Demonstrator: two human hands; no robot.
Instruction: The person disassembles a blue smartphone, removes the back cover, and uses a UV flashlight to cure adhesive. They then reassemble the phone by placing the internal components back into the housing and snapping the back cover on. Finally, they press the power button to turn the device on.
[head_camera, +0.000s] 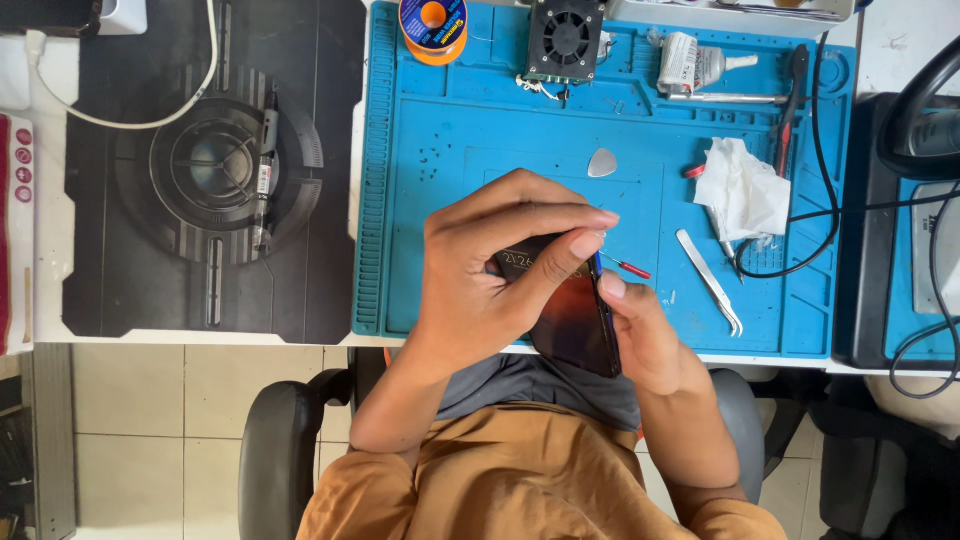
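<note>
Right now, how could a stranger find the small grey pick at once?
Look at the blue work mat on the desk. Just beyond the left hand, which grips the dark phone, lies the grey pick. It alone is flat and rounded-triangular, unlike the long metal tweezers.

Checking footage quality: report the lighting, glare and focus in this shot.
Head view: even, soft daylight, faint shadows only; the phone screen shows a warm reflection; left hand and right hand are sharp, as is the blue mat; edges bend slightly from the wide lens.

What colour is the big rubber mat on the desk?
The ridged rubber work mat is bright blue, shown best in the head view.
</note>
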